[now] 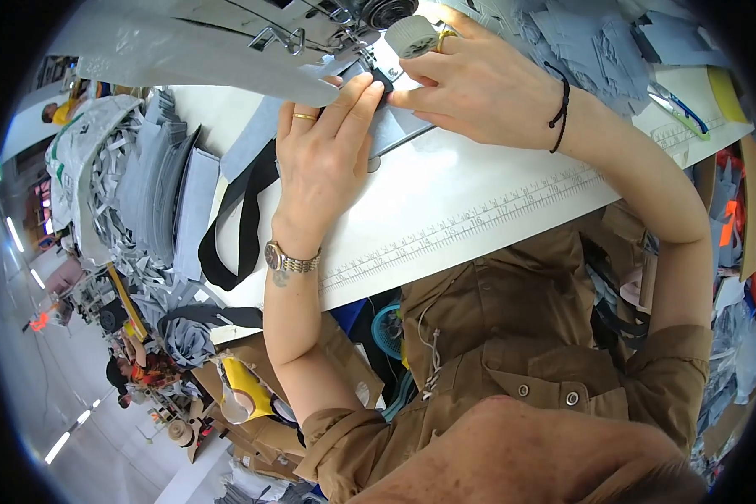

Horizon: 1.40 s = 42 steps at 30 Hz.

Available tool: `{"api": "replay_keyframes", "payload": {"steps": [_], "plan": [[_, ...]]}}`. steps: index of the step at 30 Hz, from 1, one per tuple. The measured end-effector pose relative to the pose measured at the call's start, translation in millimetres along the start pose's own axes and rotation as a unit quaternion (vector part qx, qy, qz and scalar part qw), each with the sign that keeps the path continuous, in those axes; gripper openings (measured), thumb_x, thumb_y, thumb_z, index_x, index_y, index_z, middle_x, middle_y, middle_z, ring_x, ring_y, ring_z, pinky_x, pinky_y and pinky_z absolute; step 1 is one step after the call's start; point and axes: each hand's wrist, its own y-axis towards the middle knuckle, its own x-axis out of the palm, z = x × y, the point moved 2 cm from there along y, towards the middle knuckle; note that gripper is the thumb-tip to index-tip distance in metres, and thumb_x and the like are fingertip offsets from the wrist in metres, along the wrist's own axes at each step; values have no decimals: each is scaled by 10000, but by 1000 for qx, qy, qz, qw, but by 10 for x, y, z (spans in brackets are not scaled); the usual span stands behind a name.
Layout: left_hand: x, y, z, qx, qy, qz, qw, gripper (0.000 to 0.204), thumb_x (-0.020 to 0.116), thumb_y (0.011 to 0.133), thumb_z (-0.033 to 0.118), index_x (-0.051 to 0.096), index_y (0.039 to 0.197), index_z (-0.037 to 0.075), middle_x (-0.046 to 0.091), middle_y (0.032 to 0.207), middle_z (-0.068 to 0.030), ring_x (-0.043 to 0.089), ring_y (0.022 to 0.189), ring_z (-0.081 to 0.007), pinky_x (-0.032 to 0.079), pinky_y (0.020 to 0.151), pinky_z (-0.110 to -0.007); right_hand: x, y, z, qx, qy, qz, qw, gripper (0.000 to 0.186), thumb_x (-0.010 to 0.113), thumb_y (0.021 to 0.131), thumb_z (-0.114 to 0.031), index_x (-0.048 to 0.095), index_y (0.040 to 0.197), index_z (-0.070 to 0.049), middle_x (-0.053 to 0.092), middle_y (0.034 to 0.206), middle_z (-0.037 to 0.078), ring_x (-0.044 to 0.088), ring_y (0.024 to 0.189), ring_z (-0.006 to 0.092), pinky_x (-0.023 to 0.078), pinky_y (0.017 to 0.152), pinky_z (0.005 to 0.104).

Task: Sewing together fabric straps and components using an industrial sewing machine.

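White tabletop point(428, 197): black strap point(251, 206) under left hand point(322, 172), beside right hand point(497, 94), both grips unclear.

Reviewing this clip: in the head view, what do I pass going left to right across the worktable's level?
White sack, stacked grey fabric, black strap, left hand, right hand, blue-and-green tool.
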Motion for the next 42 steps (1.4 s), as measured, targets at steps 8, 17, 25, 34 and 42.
{"api": "replay_keyframes", "payload": {"steps": [8, 17, 25, 34, 42], "plan": [[-18, 18, -29, 7, -10, 2, 1000, 348, 684, 777, 25, 706, 1121, 77, 690, 1179, -23, 598, 1058, -243, 439, 955, -409, 3, 16, -19, 6, -9, -6, 1000, 203, 681, 898, -176, 708, 1098, -162, 628, 1120, -9, 640, 933, 149, 343, 1118, 465], [-14, 24, 6, -16, -29, -8, 999, 364, 685, 775, 22, 698, 1133, 81, 687, 1133, -41, 588, 1068, -235, 441, 962, -407, -49, 20, 60, -2, 38, -44, 998, 270, 691, 881, -167, 683, 1144, -109, 616, 1288, 8, 625, 1010, 168, 355, 1093, 459], [-55, 12, -13, 20, -9, -13, 1000, 357, 689, 783, 30, 715, 1128, 115, 692, 1154, -47, 616, 1061, -224, 450, 995, -408, -61, 6, 70, 6, 45, -71, 996, 240, 684, 872, -143, 661, 1100, -72, 618, 1289, 26, 604, 1035, 199, 391, 1023, 421], [-55, 2, -32, 29, -9, -18, 999, 344, 690, 787, 41, 724, 1121, 118, 695, 1158, -57, 617, 1057, -230, 454, 991, -407, -105, 79, 104, -76, -41, 32, 996, 173, 593, 809, -151, 708, 897, -56, 691, 994, 52, 658, 948, 235, 461, 914, 446], [8, -21, -73, 12, -48, 24, 998, 299, 693, 766, 37, 738, 1057, 91, 715, 1110, -48, 629, 1029, -239, 472, 960, -408, -29, 1, 114, -20, 60, -41, 997, 305, 665, 881, -102, 694, 1184, -87, 648, 1302, 17, 595, 1155, 169, 419, 990, 378]]}}
